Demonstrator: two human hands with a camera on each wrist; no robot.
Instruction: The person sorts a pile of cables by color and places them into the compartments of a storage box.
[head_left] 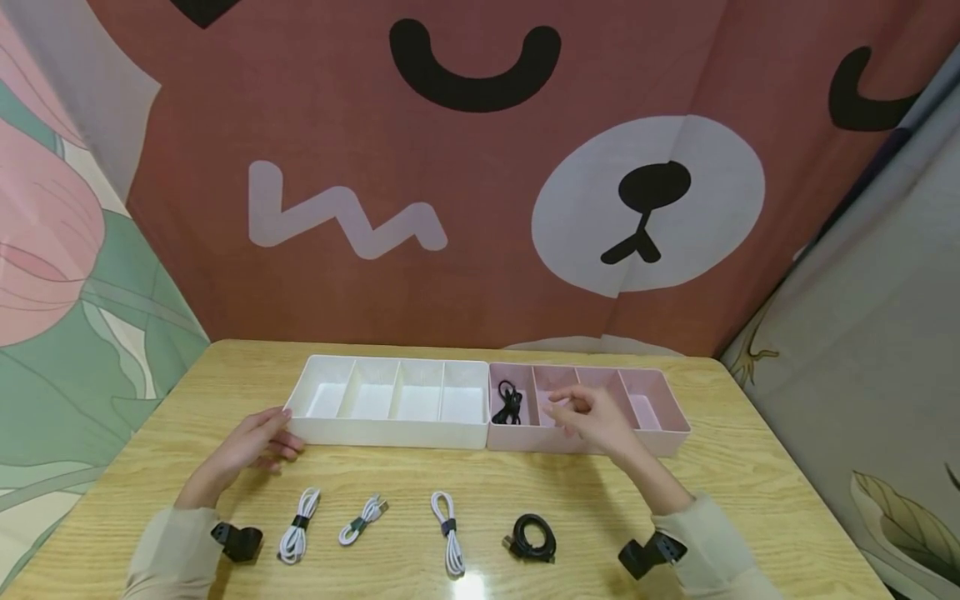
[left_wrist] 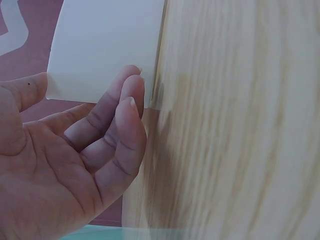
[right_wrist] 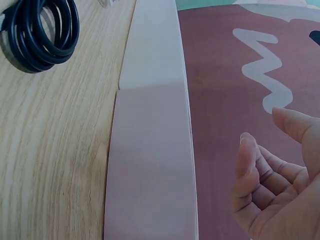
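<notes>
A bundled black cable [head_left: 507, 404] is lying in the leftmost compartment of the pink box [head_left: 540, 439], the one adjoining the white box [head_left: 386, 433]. Over the pink box, just to the right of that cable, the right hand [head_left: 596, 419] is hovering; its grip is standing apart, thumb and fingertips holding nothing. The left hand [head_left: 255, 442] is touching the near left corner of the white box with its thumb, its grip loose and apart, the fingers curving gently beside the corner. The two boxes are sitting end to end on the wooden counter [head_left: 405, 475]. Nearer the person, four more cables are lying in a row: a long white one [head_left: 298, 527], a smaller white bundle [head_left: 363, 520], a third white cable [head_left: 448, 533] and a coiled black cable [head_left: 532, 537]. Behind the counter, a reddish-brown cloth [head_left: 480, 292] is hanging, showing a cartoon face.
</notes>
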